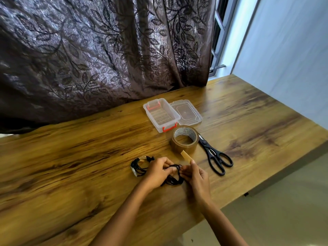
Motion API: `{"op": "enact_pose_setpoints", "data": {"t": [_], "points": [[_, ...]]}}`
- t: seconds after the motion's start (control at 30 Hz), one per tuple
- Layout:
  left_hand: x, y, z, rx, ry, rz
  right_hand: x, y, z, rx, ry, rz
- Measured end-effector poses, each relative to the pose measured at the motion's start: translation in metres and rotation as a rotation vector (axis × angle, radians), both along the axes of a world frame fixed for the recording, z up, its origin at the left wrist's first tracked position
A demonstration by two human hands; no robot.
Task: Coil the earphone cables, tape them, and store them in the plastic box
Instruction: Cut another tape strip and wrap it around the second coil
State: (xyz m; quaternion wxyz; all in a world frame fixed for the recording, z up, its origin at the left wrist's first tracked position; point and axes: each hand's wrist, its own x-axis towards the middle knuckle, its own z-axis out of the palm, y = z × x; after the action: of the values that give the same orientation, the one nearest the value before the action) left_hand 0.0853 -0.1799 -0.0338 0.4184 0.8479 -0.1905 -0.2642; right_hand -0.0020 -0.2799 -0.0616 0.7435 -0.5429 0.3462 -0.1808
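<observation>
close together above a wooden table (71,157), left hand (158,170) and right hand (195,176) pinch a black earphone cable (173,181); a tape strip (186,156) clings to the right hand.

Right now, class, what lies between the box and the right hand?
Head view: the tape roll stands between box and right hand; a tape strip sticks up from that hand, which pinches the cable.
</observation>
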Motion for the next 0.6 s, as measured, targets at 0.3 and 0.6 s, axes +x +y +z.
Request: {"op": "enact_pose_setpoints", "data": {"t": [0.3, 0.6], "points": [[0.002, 0.004, 0.032, -0.263, 0.069, 0.175, -0.002, 0.005, 0.039, -0.243, -0.200, -0.088], [0.002, 0.006, 0.057, -0.340, 0.058, 0.224, 0.012, 0.008, 0.059, -0.401, -0.270, -0.062]]}}
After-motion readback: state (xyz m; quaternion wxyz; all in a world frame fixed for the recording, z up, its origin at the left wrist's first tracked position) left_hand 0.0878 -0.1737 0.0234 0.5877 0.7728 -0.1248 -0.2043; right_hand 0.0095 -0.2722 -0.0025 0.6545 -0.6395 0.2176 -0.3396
